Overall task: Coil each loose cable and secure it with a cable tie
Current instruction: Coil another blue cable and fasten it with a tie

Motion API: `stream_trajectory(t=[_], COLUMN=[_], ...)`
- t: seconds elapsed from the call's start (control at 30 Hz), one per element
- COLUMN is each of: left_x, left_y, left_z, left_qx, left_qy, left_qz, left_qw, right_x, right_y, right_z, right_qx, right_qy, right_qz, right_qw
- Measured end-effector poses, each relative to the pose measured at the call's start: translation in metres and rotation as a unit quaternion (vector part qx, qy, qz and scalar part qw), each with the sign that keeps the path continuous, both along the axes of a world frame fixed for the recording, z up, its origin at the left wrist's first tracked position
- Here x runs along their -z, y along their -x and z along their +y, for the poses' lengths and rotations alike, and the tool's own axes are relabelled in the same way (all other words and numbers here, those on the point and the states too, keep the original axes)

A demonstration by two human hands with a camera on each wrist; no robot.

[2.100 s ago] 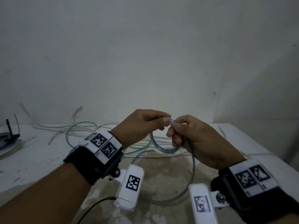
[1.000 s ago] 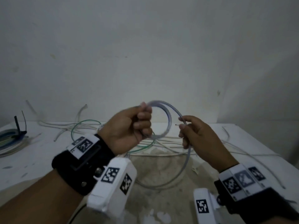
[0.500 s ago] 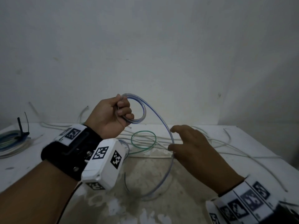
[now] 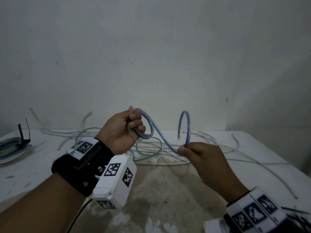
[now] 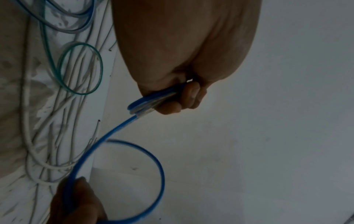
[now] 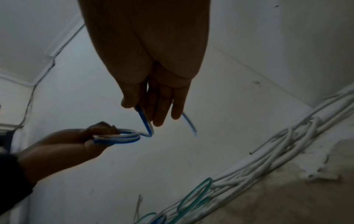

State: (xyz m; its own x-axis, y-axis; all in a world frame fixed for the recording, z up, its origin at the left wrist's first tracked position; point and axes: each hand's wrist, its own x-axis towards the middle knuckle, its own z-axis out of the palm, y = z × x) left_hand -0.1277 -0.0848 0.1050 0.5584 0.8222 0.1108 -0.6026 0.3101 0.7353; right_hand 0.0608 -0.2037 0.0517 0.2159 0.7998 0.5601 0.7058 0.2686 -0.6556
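Note:
A blue cable (image 4: 162, 141) hangs in the air between my hands above the white table (image 4: 33, 174). My left hand (image 4: 135, 126) is raised and grips a small coil (image 4: 150, 126) of it with curled fingers. The coil (image 5: 145, 101) shows again below the left hand (image 5: 184, 97), and as the coil (image 6: 122, 137) in the right wrist view. Lower and to the right, my right hand (image 4: 182, 150) pinches the free length between thumb and fingers (image 6: 161, 112). Past that pinch the tail (image 4: 187, 125) arcs up, blurred, with its end hanging free.
A green cable loop (image 4: 149, 148) and several loose white cables (image 4: 235, 159) sprawl along the table's back, under my hands. A tied bundle (image 4: 10, 149) with a black cable tie (image 4: 22, 133) lies far left. Dark strips (image 4: 296, 214) lie near right. A wall stands close behind.
My left hand has risen and moved left with the coil. My right hand let go near the coil, dropped toward the table, and now pinches the cable farther along; the tail has swung up.

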Motion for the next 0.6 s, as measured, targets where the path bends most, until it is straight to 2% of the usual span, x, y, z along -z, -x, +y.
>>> stream_trajectory(t=[0.13,0.27,0.5,0.6], left_x=[0.005,0.010,0.015,0.020], left_y=[-0.009,-0.017,-0.035,-0.040], left_z=[-0.006,-0.012,-0.032,-0.037], left_qx=[-0.013,-0.015,-0.036,-0.058], left_qy=[-0.008,-0.011,-0.036,-0.061], left_qz=[0.012,0.021,0.103,0.149], left_qw=[1.000,1.000,0.993,0.985], right_x=[0.006,0.002,-0.010,-0.017], right_y=[0.013,0.022,0.035,0.034], right_z=[-0.003,-0.007,-0.006,-0.004], right_qx=[-0.046,-0.064,-0.103,-0.112], right_qy=[0.015,-0.027,-0.011,0.007], right_qz=[-0.042,-0.068,-0.064,-0.025], right_qw=[0.998,0.995,0.993,0.993])
